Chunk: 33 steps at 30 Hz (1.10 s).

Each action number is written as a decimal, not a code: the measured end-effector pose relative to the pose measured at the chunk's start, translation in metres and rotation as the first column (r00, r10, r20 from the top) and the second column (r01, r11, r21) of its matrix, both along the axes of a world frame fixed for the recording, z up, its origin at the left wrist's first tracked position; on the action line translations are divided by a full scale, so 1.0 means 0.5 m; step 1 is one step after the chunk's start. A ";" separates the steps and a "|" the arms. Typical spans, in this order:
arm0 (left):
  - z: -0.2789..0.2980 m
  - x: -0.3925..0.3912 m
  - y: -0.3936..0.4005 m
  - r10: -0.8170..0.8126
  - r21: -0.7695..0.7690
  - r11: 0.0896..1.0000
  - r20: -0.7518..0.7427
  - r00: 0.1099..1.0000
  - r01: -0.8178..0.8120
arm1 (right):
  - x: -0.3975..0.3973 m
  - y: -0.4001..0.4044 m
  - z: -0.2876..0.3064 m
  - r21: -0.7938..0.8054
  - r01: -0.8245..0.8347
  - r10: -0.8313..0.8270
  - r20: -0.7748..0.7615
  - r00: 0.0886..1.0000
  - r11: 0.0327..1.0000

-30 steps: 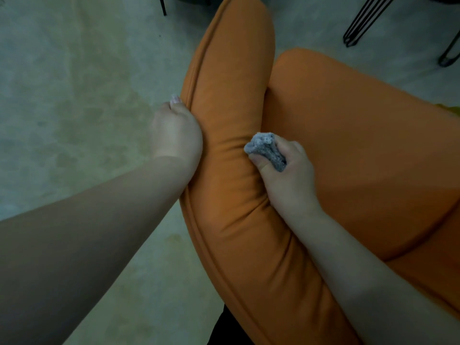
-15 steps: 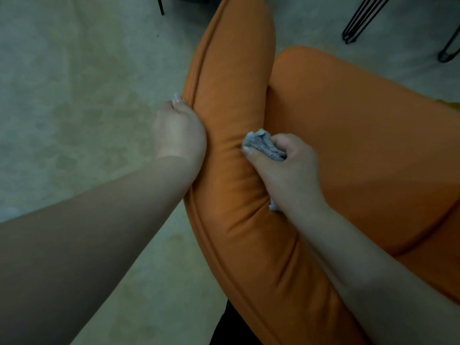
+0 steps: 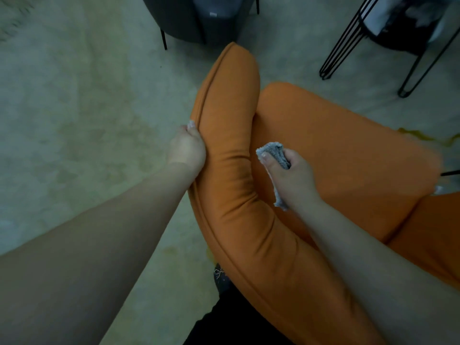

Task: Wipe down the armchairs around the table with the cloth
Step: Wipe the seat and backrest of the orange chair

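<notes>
An orange armchair (image 3: 336, 150) fills the middle and right of the head view, its padded arm curving from the top centre down to the bottom. My left hand (image 3: 185, 148) grips the outer edge of that arm, fingers curled under it and thumb on the seam. My right hand (image 3: 291, 178) holds a bunched grey cloth (image 3: 273, 151) against the inner side of the arm, just above the seat cushion. A tail of the cloth hangs below my palm.
A dark grey armchair (image 3: 199, 18) stands on thin black legs at the top centre. Black hairpin table legs (image 3: 348, 41) rise at the top right. Pale concrete floor (image 3: 74, 108) lies to the left. My dark trousers and shoe show at the bottom centre.
The view has tilted up, bringing the dark chair and table legs into sight. My right hand with the cloth has slid a little toward the seat. The left hand keeps its grip.
</notes>
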<state>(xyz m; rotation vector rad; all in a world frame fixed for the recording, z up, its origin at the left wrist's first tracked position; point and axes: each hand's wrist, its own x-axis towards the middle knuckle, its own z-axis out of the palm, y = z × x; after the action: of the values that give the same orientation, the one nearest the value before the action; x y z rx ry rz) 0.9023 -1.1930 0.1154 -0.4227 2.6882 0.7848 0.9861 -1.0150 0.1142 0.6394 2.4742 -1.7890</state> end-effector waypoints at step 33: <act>0.266 0.119 -0.560 -0.660 -0.516 0.681 -0.123 0.742 0.520 | -0.054 -0.449 0.276 0.066 0.188 -0.195 0.124 0.973 0.980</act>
<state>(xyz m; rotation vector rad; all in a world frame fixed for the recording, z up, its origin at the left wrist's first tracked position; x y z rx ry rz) 0.9617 -1.4730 0.2484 0.5420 2.9870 0.0091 0.9593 -1.2394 0.2523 0.9957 2.4550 -1.6819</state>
